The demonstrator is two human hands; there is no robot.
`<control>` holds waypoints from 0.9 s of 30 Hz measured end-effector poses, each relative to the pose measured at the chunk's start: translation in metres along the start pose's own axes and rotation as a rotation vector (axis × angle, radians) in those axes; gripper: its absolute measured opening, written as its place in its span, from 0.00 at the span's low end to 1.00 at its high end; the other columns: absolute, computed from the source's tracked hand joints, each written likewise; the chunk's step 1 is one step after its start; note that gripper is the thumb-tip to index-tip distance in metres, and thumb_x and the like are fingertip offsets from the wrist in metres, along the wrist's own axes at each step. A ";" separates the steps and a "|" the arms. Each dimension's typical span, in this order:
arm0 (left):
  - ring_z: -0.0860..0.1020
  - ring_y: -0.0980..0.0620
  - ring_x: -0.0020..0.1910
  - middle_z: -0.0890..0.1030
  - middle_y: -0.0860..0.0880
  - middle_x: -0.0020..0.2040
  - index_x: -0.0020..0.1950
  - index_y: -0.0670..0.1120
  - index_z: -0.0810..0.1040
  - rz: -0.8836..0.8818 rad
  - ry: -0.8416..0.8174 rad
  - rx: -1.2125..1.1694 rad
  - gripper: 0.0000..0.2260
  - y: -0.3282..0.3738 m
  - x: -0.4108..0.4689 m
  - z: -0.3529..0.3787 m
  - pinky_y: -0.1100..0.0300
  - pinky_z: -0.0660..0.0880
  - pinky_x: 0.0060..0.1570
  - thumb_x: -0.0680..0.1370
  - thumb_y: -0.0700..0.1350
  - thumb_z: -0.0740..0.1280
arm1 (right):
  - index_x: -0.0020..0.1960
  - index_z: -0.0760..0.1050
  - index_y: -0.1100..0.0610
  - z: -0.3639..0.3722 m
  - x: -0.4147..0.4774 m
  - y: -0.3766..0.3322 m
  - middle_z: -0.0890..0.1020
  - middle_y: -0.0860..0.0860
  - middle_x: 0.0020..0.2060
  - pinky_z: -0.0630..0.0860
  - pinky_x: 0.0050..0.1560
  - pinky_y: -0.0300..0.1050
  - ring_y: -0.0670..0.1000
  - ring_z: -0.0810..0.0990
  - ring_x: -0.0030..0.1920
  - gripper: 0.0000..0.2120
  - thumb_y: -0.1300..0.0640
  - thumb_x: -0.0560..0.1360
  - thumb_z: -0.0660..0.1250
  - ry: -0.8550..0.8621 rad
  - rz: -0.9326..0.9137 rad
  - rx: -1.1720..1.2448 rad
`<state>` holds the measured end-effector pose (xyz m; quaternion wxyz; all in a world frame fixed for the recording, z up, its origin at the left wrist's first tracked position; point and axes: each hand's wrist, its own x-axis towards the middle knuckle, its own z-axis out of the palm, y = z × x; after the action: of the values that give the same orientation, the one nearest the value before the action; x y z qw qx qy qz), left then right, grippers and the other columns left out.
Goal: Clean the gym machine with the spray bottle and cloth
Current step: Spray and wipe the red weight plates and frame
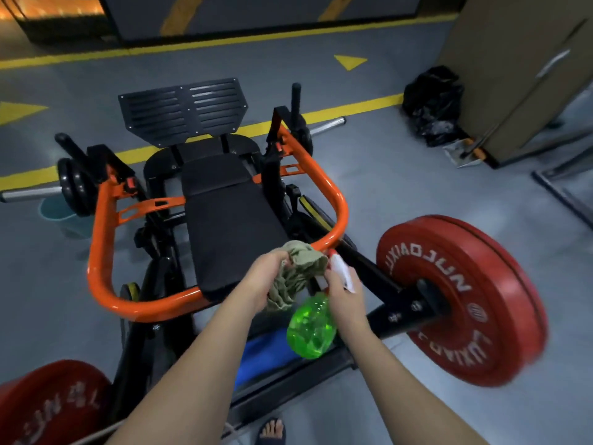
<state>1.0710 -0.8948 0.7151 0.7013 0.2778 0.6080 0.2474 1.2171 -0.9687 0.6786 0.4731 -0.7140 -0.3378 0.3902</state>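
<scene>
Both hands are busy just above the near end of the gym machine (327,184). The left hand (268,279) has its fingers curled round a bunched, greenish-beige cloth (296,268). The right hand (345,292) is wrapped about the neck of the green spray bottle (313,330), whose white head sits right beside the cloth and whose body hangs tilted below the hand. The nozzle seems aimed at the cloth, so the step is probably wetting it before wiping; whether a finger is on the trigger cannot be told. To do it well, hold the nozzle close and give short squeezes into the thick of the cloth, so the mist does not drift onto the floor. Open the cloth a little so that a flat, damp face is ready. Begin on the black pad (231,226), where a body rests, then run along the orange bar (106,220) in long strokes, folding to a fresh side as it soils. The red weight plate (465,300) stands near the right elbow, so swing clear of it.
</scene>
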 end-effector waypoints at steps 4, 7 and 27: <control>0.76 0.38 0.42 0.79 0.35 0.43 0.37 0.47 0.86 0.003 -0.075 0.090 0.14 -0.010 -0.032 0.102 0.54 0.71 0.37 0.58 0.46 0.64 | 0.45 0.81 0.56 -0.115 0.007 0.000 0.84 0.52 0.41 0.76 0.46 0.43 0.44 0.79 0.40 0.18 0.45 0.80 0.60 0.177 0.056 0.117; 0.81 0.40 0.36 0.83 0.34 0.45 0.49 0.44 0.87 0.071 -0.106 0.082 0.18 -0.018 -0.048 0.162 0.53 0.76 0.39 0.62 0.46 0.66 | 0.47 0.83 0.55 -0.194 0.010 -0.004 0.85 0.48 0.43 0.73 0.46 0.38 0.41 0.80 0.42 0.12 0.50 0.79 0.63 0.212 0.032 0.049; 0.79 0.42 0.36 0.80 0.41 0.37 0.40 0.43 0.79 0.278 0.435 -0.096 0.09 -0.051 -0.112 0.289 0.53 0.74 0.36 0.78 0.38 0.61 | 0.56 0.81 0.52 -0.362 0.024 0.020 0.83 0.56 0.50 0.74 0.53 0.51 0.62 0.79 0.51 0.18 0.46 0.75 0.57 0.179 0.231 -0.272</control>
<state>1.3422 -1.0346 0.7906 0.5260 0.2653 0.6881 0.4237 1.5478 -1.1039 0.7443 0.3524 -0.8373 -0.2597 0.3276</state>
